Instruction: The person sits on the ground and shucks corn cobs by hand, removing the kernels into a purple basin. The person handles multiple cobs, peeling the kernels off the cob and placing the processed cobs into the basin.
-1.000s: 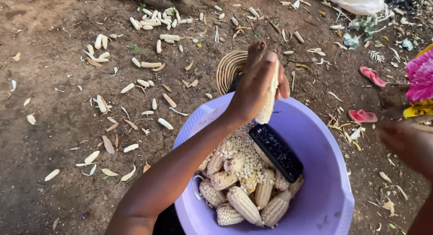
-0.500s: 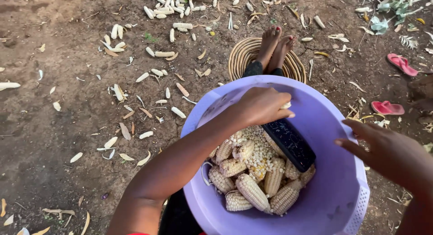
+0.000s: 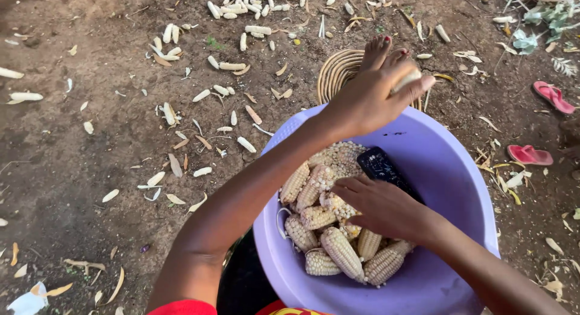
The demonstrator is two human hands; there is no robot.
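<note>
While right hand (image 3: 380, 206) (palm down) covers cobs (image 3: 338, 254).

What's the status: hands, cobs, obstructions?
Left hand shut on pale stripped corn cob above lilac plastic basin. Right hand open on kernelled cobs. Dark phone beside it.

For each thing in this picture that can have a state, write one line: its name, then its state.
left hand: closed around a bare cob, above the basin rim
right hand: open, resting on the maize cobs
purple basin: partly filled
dark phone: lying in the basin
pink sandals: apart, on the ground
</note>
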